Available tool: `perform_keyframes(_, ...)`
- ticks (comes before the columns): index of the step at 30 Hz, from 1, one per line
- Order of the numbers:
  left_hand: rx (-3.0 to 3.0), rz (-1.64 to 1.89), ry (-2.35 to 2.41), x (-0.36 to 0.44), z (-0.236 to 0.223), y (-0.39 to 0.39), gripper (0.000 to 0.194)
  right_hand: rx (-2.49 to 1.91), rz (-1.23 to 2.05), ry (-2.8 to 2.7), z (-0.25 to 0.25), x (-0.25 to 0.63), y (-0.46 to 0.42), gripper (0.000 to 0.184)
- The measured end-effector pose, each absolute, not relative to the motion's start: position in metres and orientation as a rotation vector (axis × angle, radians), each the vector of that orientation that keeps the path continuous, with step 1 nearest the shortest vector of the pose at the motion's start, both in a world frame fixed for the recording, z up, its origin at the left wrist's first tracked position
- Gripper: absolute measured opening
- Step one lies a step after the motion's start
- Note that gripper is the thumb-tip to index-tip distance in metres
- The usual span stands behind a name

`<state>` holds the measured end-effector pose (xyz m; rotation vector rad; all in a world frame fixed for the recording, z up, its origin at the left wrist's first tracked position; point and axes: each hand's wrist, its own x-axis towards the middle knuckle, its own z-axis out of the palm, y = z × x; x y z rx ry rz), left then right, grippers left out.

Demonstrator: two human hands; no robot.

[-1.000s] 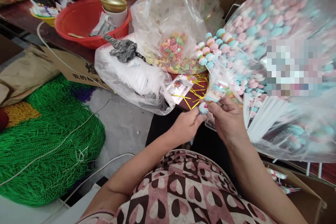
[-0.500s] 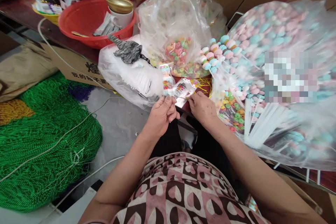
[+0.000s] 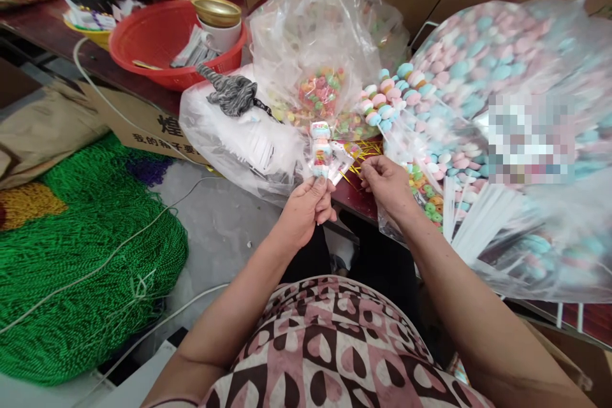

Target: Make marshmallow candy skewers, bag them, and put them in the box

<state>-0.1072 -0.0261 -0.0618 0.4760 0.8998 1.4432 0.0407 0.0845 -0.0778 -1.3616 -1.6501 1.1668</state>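
Note:
My left hand [image 3: 306, 207] is closed round the lower end of a small clear packet of stacked pastel candies [image 3: 320, 148] and holds it upright. My right hand [image 3: 387, 186] is closed in a pinch just right of it, near the yellow twist ties [image 3: 367, 152] on the table edge; what it pinches is too thin to make out. Small printed bags [image 3: 342, 162] lie under the packet. A big clear bag of pink and blue candy skewers [image 3: 478, 76] with white sticks [image 3: 473, 223] fills the right side.
A clear bag of coloured ring candies [image 3: 319, 90] stands behind the hands. A red basket [image 3: 153, 38] with a gold-lidded jar [image 3: 217, 11] sits at the back left. A white plastic bag [image 3: 243, 137] with a striped cloth lies left. Green bead strands [image 3: 86, 255] and white cables cover the floor.
My left hand has lifted the candy packet upright. My right hand has drawn back to the right from the printed bags toward the yellow ties.

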Motion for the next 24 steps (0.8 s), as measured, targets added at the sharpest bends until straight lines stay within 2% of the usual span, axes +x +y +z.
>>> perform_keyframes(5,0.602,1.359,1.033,-0.093,-0.065,-0.02,0.032,-1.201,1.266,-1.698,-0.041,0.046,0.05,0.013)
perform_keyframes(10,0.652,1.269,1.083,-0.072,-0.063,-0.017,0.027,-1.271,0.844,-1.999,-0.04,0.051,0.033,0.008)
perform_keyframes(16,0.692,1.264,1.086,-0.061,-0.068,-0.017,0.032,-1.279,0.71,-2.117,-0.046,0.057,0.031,0.01)
perform_keyframes(20,0.638,1.322,1.071,-0.059,-0.072,-0.016,0.039,-1.268,0.806,-2.022,-0.048,0.061,0.027,0.013)
perform_keyframes(24,0.582,1.357,1.029,-0.059,-0.069,-0.016,0.04,-1.23,1.053,-1.809,-0.053,0.065,0.023,0.016)
